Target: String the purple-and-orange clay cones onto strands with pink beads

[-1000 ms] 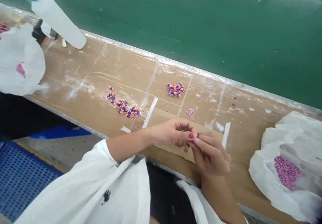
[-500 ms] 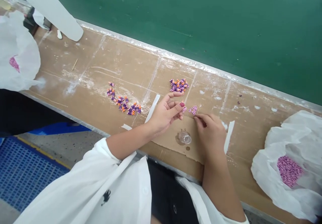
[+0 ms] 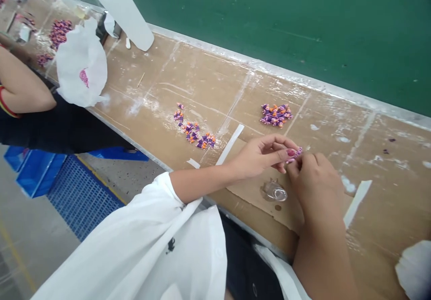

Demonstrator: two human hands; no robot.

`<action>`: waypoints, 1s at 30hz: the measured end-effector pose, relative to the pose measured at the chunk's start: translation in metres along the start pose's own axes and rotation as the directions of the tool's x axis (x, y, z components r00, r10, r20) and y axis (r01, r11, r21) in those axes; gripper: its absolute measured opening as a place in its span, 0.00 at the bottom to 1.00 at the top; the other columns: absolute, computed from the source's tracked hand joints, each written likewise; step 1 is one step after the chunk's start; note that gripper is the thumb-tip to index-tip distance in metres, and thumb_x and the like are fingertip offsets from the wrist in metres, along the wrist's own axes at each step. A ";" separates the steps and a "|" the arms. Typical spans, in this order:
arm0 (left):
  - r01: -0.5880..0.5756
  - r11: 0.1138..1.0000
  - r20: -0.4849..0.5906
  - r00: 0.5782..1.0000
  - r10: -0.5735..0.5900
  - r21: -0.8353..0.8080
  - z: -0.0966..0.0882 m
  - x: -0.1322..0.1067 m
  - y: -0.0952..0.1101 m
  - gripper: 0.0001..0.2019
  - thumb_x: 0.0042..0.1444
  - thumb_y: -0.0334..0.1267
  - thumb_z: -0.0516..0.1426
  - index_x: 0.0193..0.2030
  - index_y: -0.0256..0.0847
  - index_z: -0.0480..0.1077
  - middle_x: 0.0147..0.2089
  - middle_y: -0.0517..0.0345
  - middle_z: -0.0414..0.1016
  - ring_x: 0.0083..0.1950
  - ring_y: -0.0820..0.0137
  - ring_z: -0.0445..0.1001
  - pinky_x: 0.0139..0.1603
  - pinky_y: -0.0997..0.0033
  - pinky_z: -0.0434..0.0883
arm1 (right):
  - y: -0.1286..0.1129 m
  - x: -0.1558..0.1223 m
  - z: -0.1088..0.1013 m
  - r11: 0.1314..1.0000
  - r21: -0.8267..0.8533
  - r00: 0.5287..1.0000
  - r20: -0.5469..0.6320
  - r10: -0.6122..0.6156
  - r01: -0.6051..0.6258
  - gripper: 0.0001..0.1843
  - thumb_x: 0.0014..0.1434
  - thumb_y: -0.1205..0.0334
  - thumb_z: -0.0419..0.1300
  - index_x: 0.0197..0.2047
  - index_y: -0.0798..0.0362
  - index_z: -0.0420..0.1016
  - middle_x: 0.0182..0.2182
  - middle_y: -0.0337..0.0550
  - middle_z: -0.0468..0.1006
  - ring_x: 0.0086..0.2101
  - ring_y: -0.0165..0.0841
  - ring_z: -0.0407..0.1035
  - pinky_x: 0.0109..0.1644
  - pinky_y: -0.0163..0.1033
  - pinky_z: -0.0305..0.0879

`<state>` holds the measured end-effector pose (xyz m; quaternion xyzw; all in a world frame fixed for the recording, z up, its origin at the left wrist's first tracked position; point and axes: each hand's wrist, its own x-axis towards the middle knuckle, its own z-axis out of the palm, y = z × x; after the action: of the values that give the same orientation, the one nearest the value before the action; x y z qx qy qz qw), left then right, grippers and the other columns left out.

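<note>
My left hand (image 3: 261,156) and my right hand (image 3: 314,181) meet fingertip to fingertip over the brown cardboard bench top (image 3: 208,91). Both pinch at a small cluster of pink beads (image 3: 296,153) right between them. A small clear glass dish (image 3: 276,192) sits just below my hands. One pile of purple and orange pieces (image 3: 276,114) lies beyond my hands, and a longer scatter of them (image 3: 193,131) lies to the left.
A green conveyor belt (image 3: 303,26) runs behind the bench. A white squeeze bottle with a blue cap (image 3: 123,10) leans at the back left, beside a white plastic bag (image 3: 81,64). Another person's arm (image 3: 20,86) rests at far left. Blue crates (image 3: 37,174) stand on the floor.
My hands have come together again at the pink beads. The view has swung left, so the right-hand bag of pink beads has almost left the frame and the neighbour's arm has appeared.
</note>
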<state>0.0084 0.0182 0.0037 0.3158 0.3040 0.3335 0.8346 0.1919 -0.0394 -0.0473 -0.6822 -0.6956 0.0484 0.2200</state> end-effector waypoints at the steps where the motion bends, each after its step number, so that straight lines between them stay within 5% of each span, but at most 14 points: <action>1: 0.006 1.000 0.011 1.000 -0.006 0.009 0.000 0.000 0.000 0.30 0.41 0.58 0.73 0.39 0.37 0.71 0.28 0.69 0.72 0.28 0.82 0.70 0.37 0.72 0.73 | 0.001 0.000 0.000 0.999 0.028 1.000 -0.009 0.016 -0.015 0.13 0.62 0.61 0.58 0.27 0.48 0.60 0.25 0.38 0.61 0.27 0.34 0.55 0.30 0.42 0.45; 5: 0.073 0.996 0.041 0.996 -0.075 0.050 0.000 -0.001 0.002 0.30 0.40 0.58 0.73 0.38 0.36 0.71 0.27 0.69 0.72 0.28 0.82 0.70 0.37 0.72 0.74 | -0.004 -0.004 -0.010 0.915 0.396 0.984 -0.120 0.133 -0.075 0.08 0.61 0.62 0.60 0.30 0.48 0.67 0.27 0.36 0.68 0.27 0.31 0.61 0.31 0.39 0.56; 8: 0.194 0.975 0.108 0.973 -0.206 0.109 0.002 -0.006 0.005 0.29 0.41 0.56 0.74 0.37 0.36 0.72 0.28 0.67 0.74 0.27 0.81 0.72 0.35 0.73 0.72 | -0.018 -0.011 -0.021 0.672 0.740 0.970 -0.142 0.199 -0.030 0.06 0.63 0.62 0.62 0.33 0.48 0.71 0.29 0.35 0.70 0.29 0.31 0.65 0.32 0.38 0.61; 10: 0.275 0.952 0.157 0.942 -0.295 0.136 0.004 -0.009 0.006 0.28 0.41 0.56 0.74 0.36 0.35 0.73 0.29 0.65 0.76 0.27 0.81 0.73 0.35 0.73 0.72 | -0.028 -0.014 -0.026 0.545 0.839 0.977 -0.108 0.185 -0.011 0.06 0.64 0.62 0.62 0.34 0.48 0.71 0.29 0.35 0.69 0.29 0.30 0.66 0.32 0.37 0.62; 13: 0.349 0.926 0.170 0.913 -0.371 0.145 0.008 -0.013 0.007 0.27 0.41 0.56 0.74 0.36 0.35 0.74 0.29 0.65 0.76 0.27 0.79 0.74 0.35 0.72 0.73 | -0.038 -0.017 -0.029 0.485 0.874 0.981 -0.109 0.163 0.016 0.07 0.64 0.60 0.63 0.33 0.49 0.72 0.28 0.35 0.69 0.29 0.30 0.66 0.31 0.37 0.62; 16: 0.384 0.915 0.166 0.901 -0.401 0.126 0.010 -0.014 0.007 0.26 0.40 0.53 0.75 0.35 0.35 0.75 0.29 0.65 0.77 0.27 0.81 0.73 0.36 0.72 0.74 | -0.042 -0.016 -0.033 0.526 0.847 0.977 -0.166 0.131 0.073 0.06 0.64 0.62 0.64 0.34 0.48 0.73 0.28 0.36 0.70 0.29 0.31 0.66 0.33 0.39 0.63; 23: 0.410 0.898 0.224 0.871 -0.437 0.159 0.005 -0.012 0.012 0.32 0.35 0.62 0.74 0.35 0.35 0.75 0.26 0.65 0.75 0.26 0.79 0.74 0.33 0.74 0.71 | -0.038 -0.019 -0.042 0.779 0.560 0.932 -0.354 -0.082 0.282 0.09 0.60 0.71 0.66 0.41 0.47 0.78 0.31 0.36 0.75 0.30 0.31 0.70 0.33 0.39 0.67; 30: 0.181 0.962 0.195 0.956 -0.221 0.203 0.010 -0.018 0.014 0.28 0.45 0.62 0.71 0.34 0.35 0.74 0.28 0.62 0.75 0.28 0.78 0.73 0.33 0.74 0.72 | -0.044 -0.024 -0.041 0.913 0.285 0.868 -0.479 -0.128 0.292 0.14 0.58 0.72 0.69 0.45 0.46 0.78 0.32 0.37 0.78 0.29 0.31 0.71 0.33 0.40 0.68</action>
<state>-0.0005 0.0096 0.0259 0.3927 0.2717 0.1809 0.8598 0.1662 -0.0748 0.0002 -0.5436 -0.6769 -0.0134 0.4961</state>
